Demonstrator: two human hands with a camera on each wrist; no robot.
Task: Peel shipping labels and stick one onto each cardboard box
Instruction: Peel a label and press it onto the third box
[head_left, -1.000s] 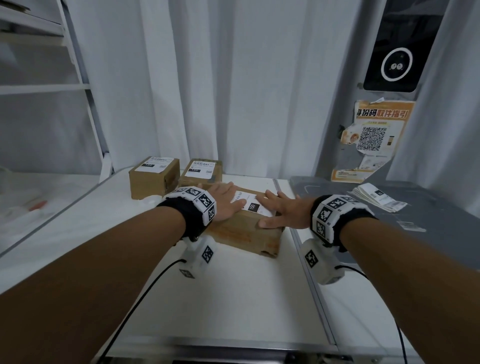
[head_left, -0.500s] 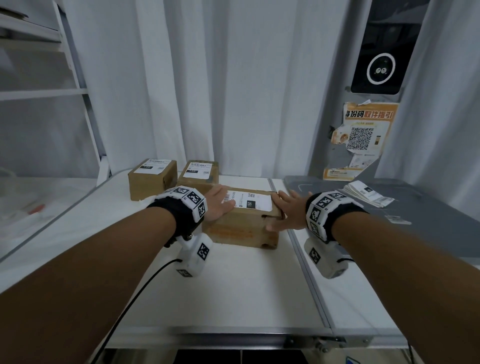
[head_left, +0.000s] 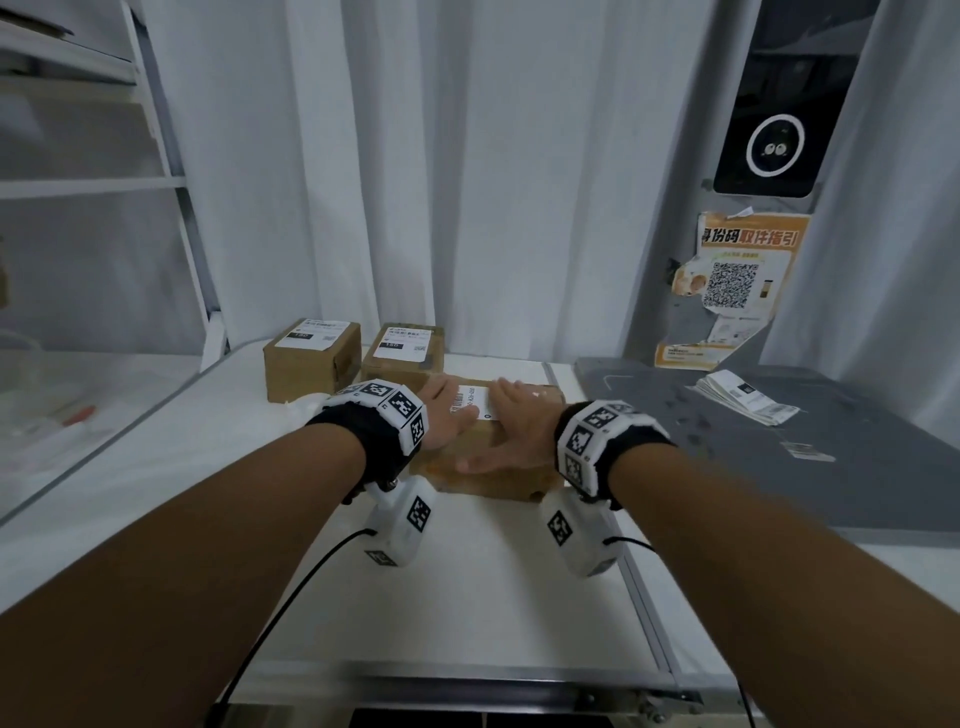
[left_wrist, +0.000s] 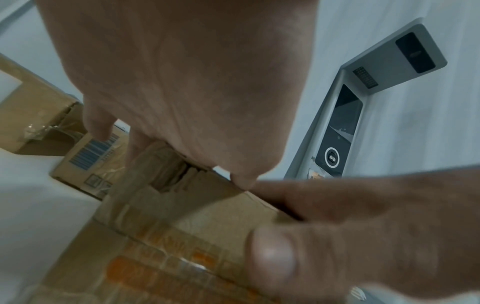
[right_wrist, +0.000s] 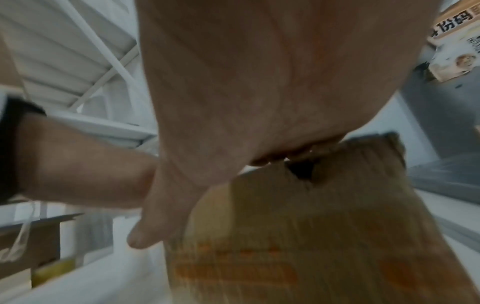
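**Label pressed flat on third box**

At frame centre, the cardboard box (head_left: 488, 457) is steadied on the white table (head_left: 467, 582). Its shipping label (head_left: 475, 402) is smoothed, apparently for adhesion, by the flat, open left hand (head_left: 447, 415) and right hand (head_left: 511, 426).

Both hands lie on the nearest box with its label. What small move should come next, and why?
Probably lift both hands off. The label already lies flat on the box, with the left hand and right hand flat on top; a stack of labels waits to the right.

Label (head_left: 477, 401) atop box (head_left: 488, 473), hands flanking
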